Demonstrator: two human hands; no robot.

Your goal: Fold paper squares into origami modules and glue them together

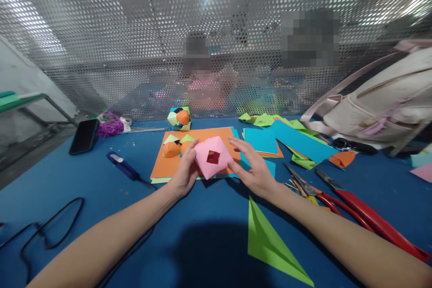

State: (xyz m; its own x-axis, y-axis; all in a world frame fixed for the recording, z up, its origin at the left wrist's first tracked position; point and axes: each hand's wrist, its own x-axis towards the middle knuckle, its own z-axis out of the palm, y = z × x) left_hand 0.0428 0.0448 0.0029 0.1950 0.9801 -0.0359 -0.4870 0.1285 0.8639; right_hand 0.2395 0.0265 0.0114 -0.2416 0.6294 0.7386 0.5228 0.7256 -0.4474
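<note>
A pink folded-paper shape (221, 147) with a square hole in its front is held up over the middle of the table. My left hand (186, 168) grips its left side, fingers wrapped behind the paper. On the other side, my right hand (251, 166) has its fingers apart, the lower ones touching the right edge of the pink paper. Behind it lies a stack of orange sheets (158, 167), with folded orange and green pieces (171, 147) resting on it. Nearer to me is a green folded paper triangle (270, 243).
Red-handled scissors (361, 211) lie at right beside paper scraps, blue sheets (300, 141) and a pale backpack (381, 99). At left are a phone (84, 136), purple string (111, 125), a dark blue corded tool (122, 165) and its cable. A multicoloured paper ball (179, 118) stands by the perforated metal screen (148, 54).
</note>
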